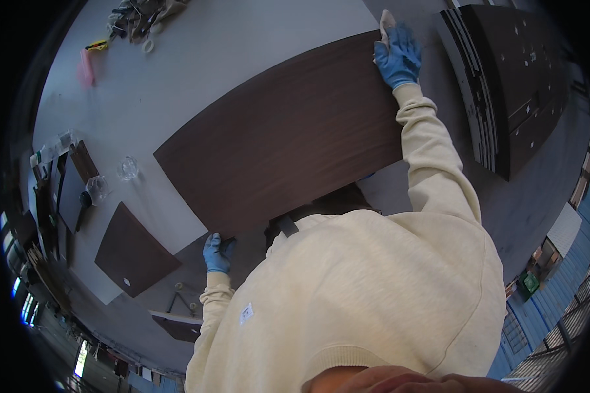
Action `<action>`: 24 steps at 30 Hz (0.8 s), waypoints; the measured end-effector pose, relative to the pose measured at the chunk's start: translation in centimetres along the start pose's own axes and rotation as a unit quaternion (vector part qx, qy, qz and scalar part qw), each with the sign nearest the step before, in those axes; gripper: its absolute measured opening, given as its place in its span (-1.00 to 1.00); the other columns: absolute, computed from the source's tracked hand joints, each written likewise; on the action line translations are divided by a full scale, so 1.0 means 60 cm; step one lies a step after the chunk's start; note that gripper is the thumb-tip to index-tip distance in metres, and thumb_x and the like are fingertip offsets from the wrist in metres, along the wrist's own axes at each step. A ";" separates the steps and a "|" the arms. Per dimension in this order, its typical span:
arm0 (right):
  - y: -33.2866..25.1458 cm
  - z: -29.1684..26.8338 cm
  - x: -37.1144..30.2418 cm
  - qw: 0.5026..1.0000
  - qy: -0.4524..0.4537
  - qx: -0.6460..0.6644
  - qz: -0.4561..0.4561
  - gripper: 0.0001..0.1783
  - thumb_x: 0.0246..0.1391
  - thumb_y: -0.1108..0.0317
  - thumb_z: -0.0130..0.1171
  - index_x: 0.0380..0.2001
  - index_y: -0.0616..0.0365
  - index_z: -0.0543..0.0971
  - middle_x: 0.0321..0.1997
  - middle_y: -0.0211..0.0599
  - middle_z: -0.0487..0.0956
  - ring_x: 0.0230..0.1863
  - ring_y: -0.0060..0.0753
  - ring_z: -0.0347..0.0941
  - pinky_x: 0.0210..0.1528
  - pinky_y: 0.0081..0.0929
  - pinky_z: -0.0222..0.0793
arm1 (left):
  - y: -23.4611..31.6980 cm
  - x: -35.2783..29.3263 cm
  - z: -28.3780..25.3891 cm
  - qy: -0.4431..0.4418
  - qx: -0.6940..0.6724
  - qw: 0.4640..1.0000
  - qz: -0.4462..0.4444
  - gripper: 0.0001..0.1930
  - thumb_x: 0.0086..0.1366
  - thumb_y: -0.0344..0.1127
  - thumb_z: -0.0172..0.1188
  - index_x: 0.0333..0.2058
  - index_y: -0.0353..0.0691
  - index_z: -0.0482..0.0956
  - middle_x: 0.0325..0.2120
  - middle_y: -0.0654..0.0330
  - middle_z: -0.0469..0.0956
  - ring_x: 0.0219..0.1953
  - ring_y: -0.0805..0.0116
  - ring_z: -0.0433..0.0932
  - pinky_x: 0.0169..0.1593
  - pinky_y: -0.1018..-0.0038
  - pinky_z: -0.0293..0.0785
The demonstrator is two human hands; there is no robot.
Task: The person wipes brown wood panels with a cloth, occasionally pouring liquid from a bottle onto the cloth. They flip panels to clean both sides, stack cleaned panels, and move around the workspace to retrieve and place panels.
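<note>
A large dark brown wood-grain board lies flat in front of me, partly over a pale tabletop. My right hand, in a blue glove, reaches to the board's far right corner. It holds a beige cloth, which sticks out past the thumb side; the palm and the cloth's underside are hidden. My left hand, also gloved in blue, is at the near left corner of the board. Its fingers are loosely bent, the thumb stands apart, and the fingertips are at or close to the edge.
To the right stands a stack of dark panels. A smaller brown board lies at the left, near clear plastic cups and a black-handled brush-like tool. A yellow cutter and a pink item lie farther back.
</note>
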State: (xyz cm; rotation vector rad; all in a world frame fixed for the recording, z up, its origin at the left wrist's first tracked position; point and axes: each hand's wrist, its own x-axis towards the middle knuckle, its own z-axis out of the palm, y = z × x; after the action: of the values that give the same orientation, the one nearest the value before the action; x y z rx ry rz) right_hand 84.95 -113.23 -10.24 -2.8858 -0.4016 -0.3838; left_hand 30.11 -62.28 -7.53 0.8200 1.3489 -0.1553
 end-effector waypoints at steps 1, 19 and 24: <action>-0.031 0.003 -0.011 1.000 -0.001 -0.023 0.009 -0.26 0.40 -0.24 -0.19 0.47 -0.10 0.28 0.60 -0.09 0.14 0.61 0.04 -0.02 0.58 0.10 -0.19 | -0.003 0.001 0.000 0.005 -0.008 1.000 -0.002 -0.71 0.40 -0.27 0.26 0.06 -0.12 0.56 -0.06 0.15 0.65 -0.07 0.05 0.65 0.07 0.00 0.62; -0.193 0.023 -0.042 0.988 -0.065 -0.134 -0.041 -0.10 0.36 -0.38 -0.30 0.56 -0.06 0.07 0.66 -0.07 -0.06 0.67 0.05 -0.29 0.63 0.09 -0.46 | -0.012 -0.008 0.018 0.018 -0.120 0.993 0.012 -0.77 0.40 -0.37 0.26 0.00 -0.19 0.58 -0.10 0.07 0.68 -0.05 0.02 0.69 0.08 -0.09 0.67; -0.544 0.071 -0.097 0.969 -0.052 0.127 -0.204 -0.17 0.32 -0.24 -0.04 0.48 0.04 0.26 0.67 -0.04 -0.07 0.67 0.11 -0.31 0.60 0.24 -0.46 | -0.013 -0.005 0.014 -0.002 -0.106 0.994 0.028 -0.77 0.42 -0.37 0.24 0.00 -0.24 0.55 -0.10 0.05 0.67 -0.05 0.02 0.69 0.08 -0.09 0.68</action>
State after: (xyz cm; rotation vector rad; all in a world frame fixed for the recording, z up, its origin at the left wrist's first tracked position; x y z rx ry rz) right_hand 70.99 -82.88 -10.62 -2.5679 -0.9913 -0.2204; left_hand 30.30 -63.44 -7.60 0.6771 1.3120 0.0312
